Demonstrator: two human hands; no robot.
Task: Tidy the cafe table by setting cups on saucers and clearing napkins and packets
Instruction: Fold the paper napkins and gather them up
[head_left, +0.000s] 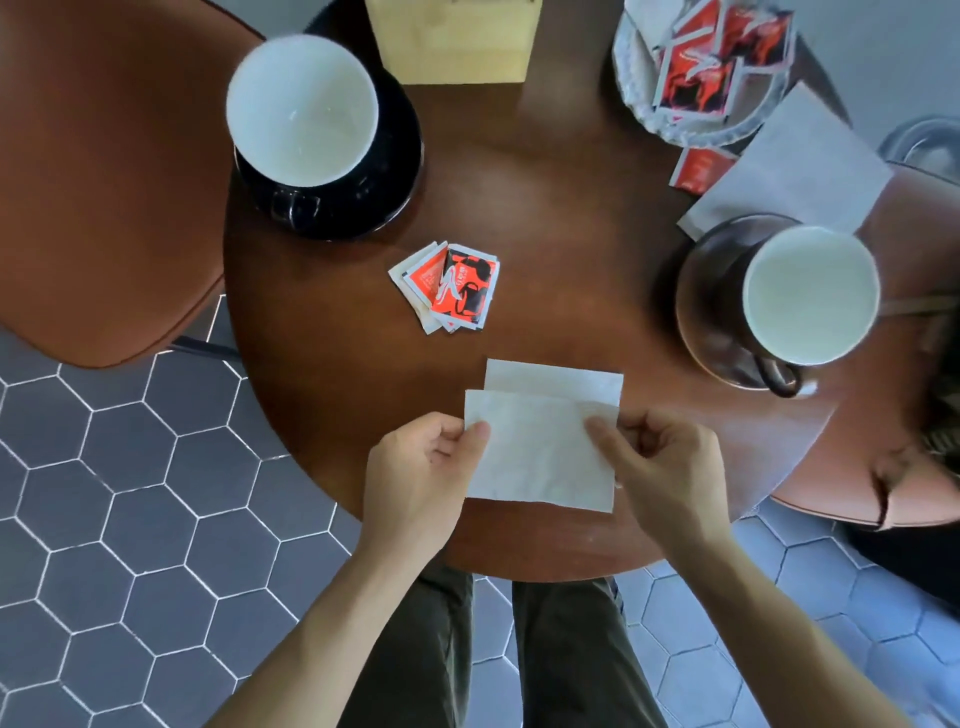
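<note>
Left hand: the left hand (421, 462) pinches the left edge of the white napkin (540, 447) between thumb and fingers.
Right hand: the right hand (660, 462) pinches the napkin's right edge the same way, thumb on top.
Napkin: at the near edge of the round counter (561, 208), folded so a back layer shows above the front one; whether it rests on the wood or is just lifted I cannot tell.
How it handles: thin, light and limp paper, likely to sag or unfold if held by one corner; gripping both side edges looks the safest hold, and it may tear if pulled hard.
Loose packets: a small pile of red packets (447, 286) lies mid-counter, well apart from the napkin; they look flat, light and a little slick, probably best pinched together.
Dish: a pale dish (639, 93) at the far right holds more red packets; one packet lies just outside it beside a second napkin (800, 156).
Cups: the left cup (304, 109) and the right cup (810, 293) each sit on a dark saucer, both apparently empty.
Box: a wooden box (457, 41) stands at the far edge, its contents hidden.
</note>
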